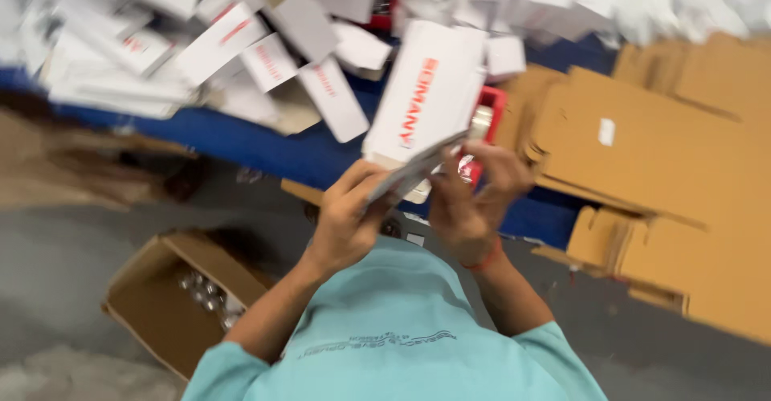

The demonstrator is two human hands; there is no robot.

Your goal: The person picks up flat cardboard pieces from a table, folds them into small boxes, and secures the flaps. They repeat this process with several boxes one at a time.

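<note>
Down at eight o'clock sits an open cardboard box (165, 305) on the grey floor (64, 264), shiny metal pieces (205, 293) glinting inside it, too blurred to tell apart. Up at ten and eleven o'clock, a heap of flat white cartons (217, 44) with red print sprawls across the blue worktop (257, 148).

Now to centre frame: the person in the teal shirt (393, 337) has both arms up. The left hand (345, 216) sits just left of centre, its grip clamped on the lower end of a thin grey flat piece (418, 168), thumb and fingers pinched around the edge. That piece tilts up toward one o'clock, crossing in front of a big white carton (430, 96) with red lettering, which stands tilted at twelve o'clock; whether the two are touching, the motion blur will not say.

The right hand (478, 200), a red band (486, 260) at its wrist, curls just right of centre, fingers bent inward at the upper end of the grey piece; its grip looks closed on it, though blur softens the fingertips. Behind it, a red tray (494, 100) peeks out.

Over at three o'clock, flattened brown cardboard sheets (658, 160) lie stacked and overlapping, reaching to the frame's edge.
</note>
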